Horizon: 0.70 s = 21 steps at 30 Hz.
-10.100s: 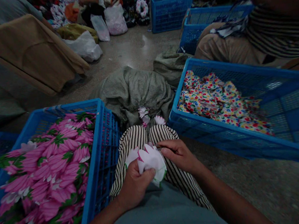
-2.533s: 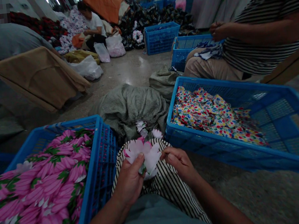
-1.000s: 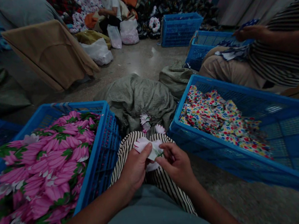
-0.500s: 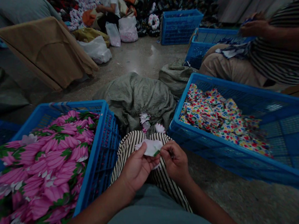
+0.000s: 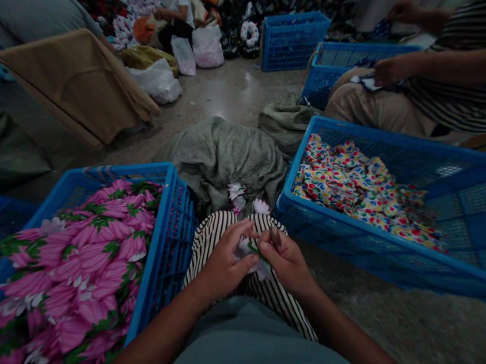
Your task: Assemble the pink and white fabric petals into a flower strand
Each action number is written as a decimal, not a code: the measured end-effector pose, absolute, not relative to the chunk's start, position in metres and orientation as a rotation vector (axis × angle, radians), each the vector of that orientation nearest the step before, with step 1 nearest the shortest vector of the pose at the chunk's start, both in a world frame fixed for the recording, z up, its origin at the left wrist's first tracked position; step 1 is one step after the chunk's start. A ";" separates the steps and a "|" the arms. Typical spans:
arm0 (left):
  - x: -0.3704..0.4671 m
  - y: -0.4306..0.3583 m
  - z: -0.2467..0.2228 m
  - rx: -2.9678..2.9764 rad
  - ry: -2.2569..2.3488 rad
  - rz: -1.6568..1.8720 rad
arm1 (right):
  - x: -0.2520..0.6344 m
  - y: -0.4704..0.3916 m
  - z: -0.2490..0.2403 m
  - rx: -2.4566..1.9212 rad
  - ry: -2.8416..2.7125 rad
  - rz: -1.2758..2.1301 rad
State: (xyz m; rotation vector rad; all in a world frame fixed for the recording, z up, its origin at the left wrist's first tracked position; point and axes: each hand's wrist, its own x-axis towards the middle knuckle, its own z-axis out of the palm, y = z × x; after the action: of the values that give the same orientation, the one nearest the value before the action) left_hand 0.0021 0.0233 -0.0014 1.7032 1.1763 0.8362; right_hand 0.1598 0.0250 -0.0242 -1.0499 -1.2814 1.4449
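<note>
Over my lap my left hand [image 5: 230, 260] curls around a small white-and-green fabric piece [image 5: 243, 248], fingers and thumb closing on it from both sides. Opposite it, my right hand [image 5: 288, 261] pinches the green end of that piece between thumb and forefinger. Something small and dark shows at the right fingertips; I cannot make out what it is. Part of the fabric is covered by my fingers. To my left, a blue crate [image 5: 171, 175] holds a heap of pink petal-shaped fabric pieces [image 5: 90, 259] with green ends.
At right stands another blue crate [image 5: 286, 198] with colourful dotted fabric pieces [image 5: 348, 188]. Grey-green sacking [image 5: 227, 155] lies ahead of my knees, with pale petal pieces [image 5: 260, 206] by it. A co-worker in a striped top [image 5: 469, 60] sits at right. Further back is a cloth-draped chair [image 5: 68, 84].
My left fingers have closed over the white fabric piece, which lay flatter and more exposed before. My right hand has shifted slightly, still at its green end. The co-worker's hands have moved apart.
</note>
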 end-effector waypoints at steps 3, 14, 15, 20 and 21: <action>0.010 0.026 -0.002 1.598 1.208 0.816 | 0.161 0.022 -0.023 -1.084 -1.336 1.400; 0.008 0.009 -0.005 1.662 1.121 1.050 | 0.183 0.019 -0.033 -1.038 -1.195 1.561; 0.008 0.008 -0.005 1.679 1.113 1.056 | 0.185 0.018 -0.032 -1.023 -1.232 1.597; 0.012 0.008 -0.006 1.714 1.096 1.084 | 0.188 0.018 -0.026 -0.910 -1.431 1.634; 0.012 0.008 -0.006 1.722 1.086 1.088 | 0.187 0.018 -0.025 -0.900 -1.462 1.618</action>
State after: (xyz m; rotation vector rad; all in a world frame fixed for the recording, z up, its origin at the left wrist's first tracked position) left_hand 0.0124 0.0079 -0.0064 1.7218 1.0858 1.0882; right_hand 0.1872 0.0180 -0.0255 -0.8996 -1.4625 1.6179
